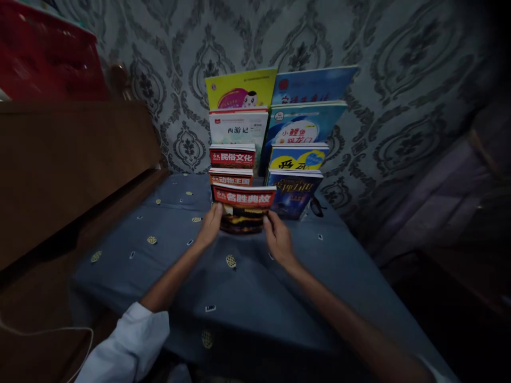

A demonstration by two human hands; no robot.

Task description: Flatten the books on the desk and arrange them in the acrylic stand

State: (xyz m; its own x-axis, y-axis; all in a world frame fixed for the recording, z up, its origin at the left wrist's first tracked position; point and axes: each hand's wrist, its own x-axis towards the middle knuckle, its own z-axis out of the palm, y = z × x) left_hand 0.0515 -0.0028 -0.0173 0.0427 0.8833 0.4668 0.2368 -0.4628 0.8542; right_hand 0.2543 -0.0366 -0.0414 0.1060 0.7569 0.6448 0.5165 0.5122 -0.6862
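A book with a red title band and a dark cover [243,210] is held between my two hands, in front of the left column of books. My left hand [210,223] grips its left edge, and my right hand [278,238] has its lower right edge. Behind it stand an orange-banded book [230,180], a red-banded book [232,158], a white book [238,127] and a yellow book [239,88] in rising tiers. The right column has a dark blue book [295,194], a blue and yellow book [299,158], a teal book [305,122] and a blue book [315,84].
The books stand on a table with a blue patterned cloth [247,287], against a patterned wall [187,143]. Dark glasses [316,207] lie right of them. Brown furniture [75,170] with a red item [51,58] on top is at left. A white cable [48,331] hangs lower left.
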